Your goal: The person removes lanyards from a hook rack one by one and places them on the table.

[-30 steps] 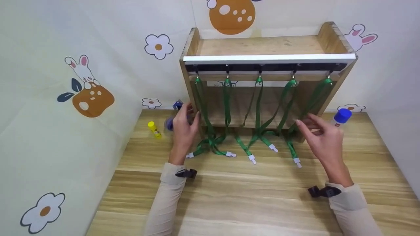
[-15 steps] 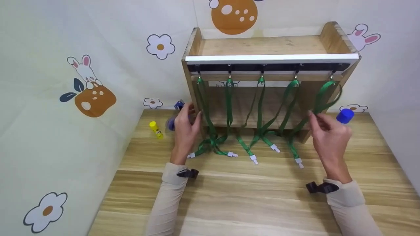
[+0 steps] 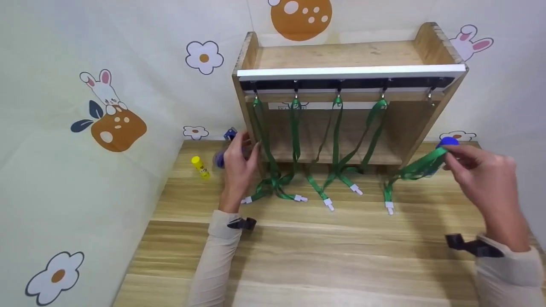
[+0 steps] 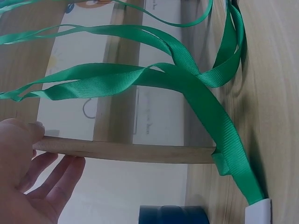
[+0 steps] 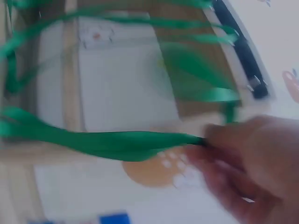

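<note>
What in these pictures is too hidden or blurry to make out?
- Head view: the left hand covers most of a purple object beside the wooden rack.
- Head view: the blue cap shows, its body sits behind the right hand and green lanyard.
- Right wrist view: motion blur smears everything.

From the head we look forward and down over the wooden rack and tabletop, both arms in view. The left wrist camera sits low and close beside the rack's lower edge, facing along it. The right wrist view, blurred, faces the rack closely. All share the green lanyards.
</note>
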Motion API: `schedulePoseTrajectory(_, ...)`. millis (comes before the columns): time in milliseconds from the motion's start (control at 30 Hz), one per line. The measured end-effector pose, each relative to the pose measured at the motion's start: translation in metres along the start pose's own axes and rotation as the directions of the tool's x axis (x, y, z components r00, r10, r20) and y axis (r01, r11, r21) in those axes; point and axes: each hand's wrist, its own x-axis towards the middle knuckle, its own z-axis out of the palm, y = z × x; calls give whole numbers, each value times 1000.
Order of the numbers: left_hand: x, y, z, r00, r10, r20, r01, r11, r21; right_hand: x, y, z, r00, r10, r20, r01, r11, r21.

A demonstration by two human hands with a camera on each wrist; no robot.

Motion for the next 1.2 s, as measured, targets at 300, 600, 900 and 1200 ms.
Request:
schedulePoseTrajectory(300,0,-3,-3,999,31,-12,-31,999,26,-7,37,-30,978,120,172,-101,988,-117)
schedulePoseTrajectory(600,-1,-1,-4,1000,22,-14,-22,999,30,-2,58,-26,937,347,-41,-346,938,9)
schedulePoseTrajectory(900,-1,-1,-1,1000,11,-11,-11,1000,27,-4,61,-22,948,302,105,-284,946,-156)
schedulePoseTrajectory(1200,0,-2,-2,1000,13,-2,-13,1000,7,-5,61,2,887,81,454,-73,997,-35)
